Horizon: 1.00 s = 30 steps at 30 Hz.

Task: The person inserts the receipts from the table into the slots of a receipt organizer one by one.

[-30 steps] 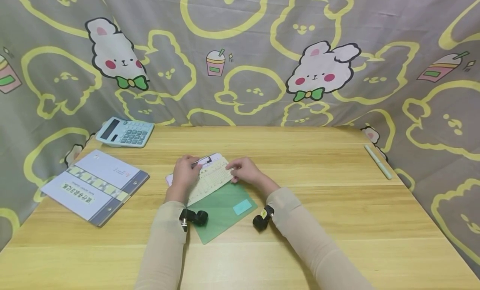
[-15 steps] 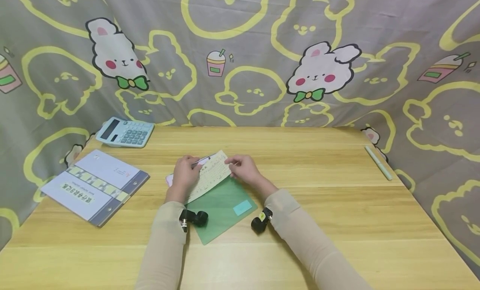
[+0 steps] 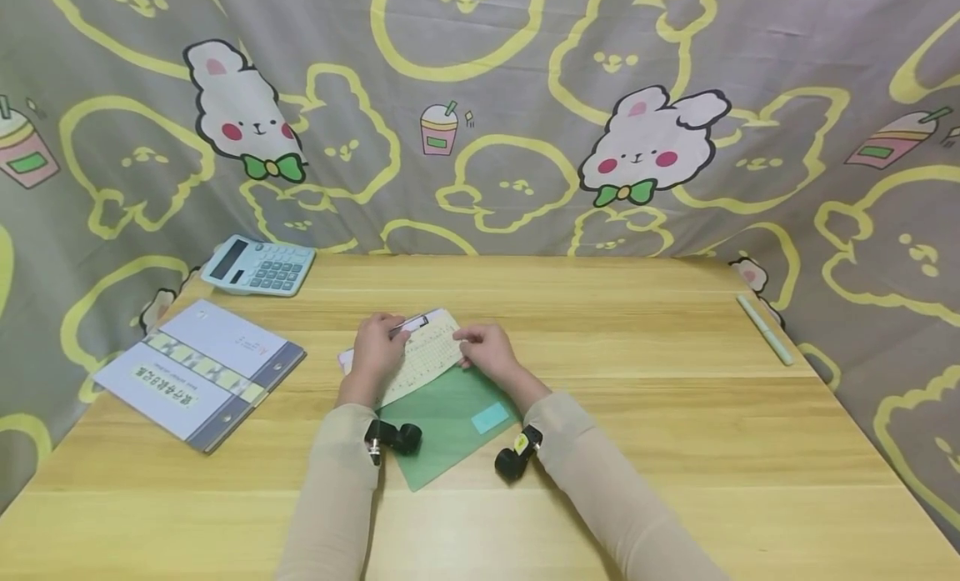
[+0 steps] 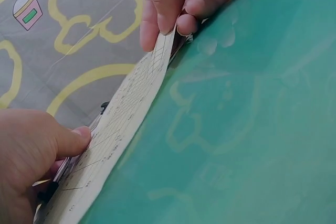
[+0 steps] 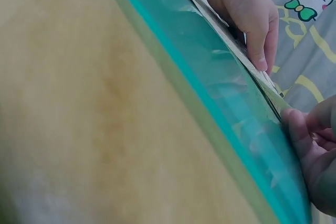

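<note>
A cream printed sheet of paper [image 3: 423, 363] lies slanted over a lilac-edged clipboard [image 3: 346, 358] and the upper part of a green translucent folder [image 3: 435, 460]. At the clipboard's far edge sits a metal clip with black ends [image 3: 423, 320]. My left hand [image 3: 377, 349] grips the clipboard at the clip side, its thumb by the paper in the left wrist view. My right hand [image 3: 489, 350] pinches the paper's right edge between thumb and fingers. That pinch also shows in the left wrist view, where the green folder [image 4: 252, 108] fills the right side.
A blue label [image 3: 490, 418] marks the folder's right corner. To the left lies a lilac account book [image 3: 202, 368], with a light blue calculator [image 3: 260, 266] behind it. A pale green pen [image 3: 764, 329] rests near the table's right edge, and a patterned curtain [image 3: 510, 81] hangs behind.
The paper's far corner rose over the clip half a second ago and has come back down, showing the clip again. My left hand keeps its place. The head view has shifted slightly.
</note>
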Motion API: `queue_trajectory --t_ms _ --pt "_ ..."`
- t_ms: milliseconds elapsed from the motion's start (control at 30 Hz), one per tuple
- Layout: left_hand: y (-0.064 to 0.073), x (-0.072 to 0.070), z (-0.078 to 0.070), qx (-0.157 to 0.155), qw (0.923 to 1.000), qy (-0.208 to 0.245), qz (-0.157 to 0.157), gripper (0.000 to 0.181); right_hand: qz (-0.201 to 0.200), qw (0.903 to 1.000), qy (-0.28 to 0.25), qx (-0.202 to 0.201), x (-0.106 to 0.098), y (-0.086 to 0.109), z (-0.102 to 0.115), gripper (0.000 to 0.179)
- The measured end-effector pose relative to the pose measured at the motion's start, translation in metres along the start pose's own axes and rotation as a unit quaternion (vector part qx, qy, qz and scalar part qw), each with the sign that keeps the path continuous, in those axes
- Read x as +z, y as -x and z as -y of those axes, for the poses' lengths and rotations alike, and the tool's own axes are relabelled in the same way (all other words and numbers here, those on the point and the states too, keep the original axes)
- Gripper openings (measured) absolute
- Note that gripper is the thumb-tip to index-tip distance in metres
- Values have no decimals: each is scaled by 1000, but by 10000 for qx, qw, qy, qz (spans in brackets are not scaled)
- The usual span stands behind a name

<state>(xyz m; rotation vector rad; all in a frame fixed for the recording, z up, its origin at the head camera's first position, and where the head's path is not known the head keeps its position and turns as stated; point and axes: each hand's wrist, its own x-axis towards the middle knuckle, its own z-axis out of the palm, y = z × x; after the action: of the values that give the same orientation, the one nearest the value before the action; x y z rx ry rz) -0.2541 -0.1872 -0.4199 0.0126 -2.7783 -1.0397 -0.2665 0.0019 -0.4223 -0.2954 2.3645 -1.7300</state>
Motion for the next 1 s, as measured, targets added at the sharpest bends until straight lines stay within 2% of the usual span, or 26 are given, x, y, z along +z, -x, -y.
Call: queue_trajectory --t_ms 233,400,633,833,1000 --pt "1 0 1 -29 9992 -361 167 33 -81 9998 112 121 2 0 1 22" --pt "2 0 0 180 9982 -513 233 33 -136 9995 130 249 2 1 2 22" --pt "0 -1 0 366 9968 -611 352 33 -196 9987 236 401 2 -1 5 24" --pt "-1 -2 0 531 9962 -630 274 31 -152 9980 271 544 2 -3 9 24" --pt "-1 -2 1 518 9964 -596 311 31 -140 9980 238 566 3 -3 14 25"
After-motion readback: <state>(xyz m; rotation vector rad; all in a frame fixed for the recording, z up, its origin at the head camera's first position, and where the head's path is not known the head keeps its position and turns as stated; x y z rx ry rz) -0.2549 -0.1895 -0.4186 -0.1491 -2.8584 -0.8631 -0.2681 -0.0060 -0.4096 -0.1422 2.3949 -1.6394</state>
